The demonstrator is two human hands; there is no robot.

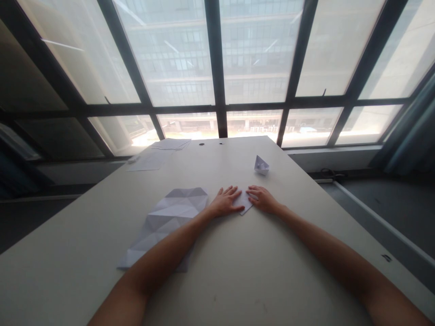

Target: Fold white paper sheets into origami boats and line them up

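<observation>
A small folded white paper point(245, 202) lies flat on the white table point(238, 262) between my two hands. My left hand point(226, 201) rests on its left part with the fingers stretched out flat. My right hand point(262, 198) presses on its right edge, fingers curled down onto the paper. A large creased sheet of white paper point(166, 217) lies to the left, partly under my left forearm. A finished folded paper boat point(261, 165) stands further back on the right.
Several flat white sheets point(159, 154) lie at the table's far left corner. Two small dark holes point(210, 144) sit near the far edge. Large windows rise behind the table, and the table's right edge drops to the floor.
</observation>
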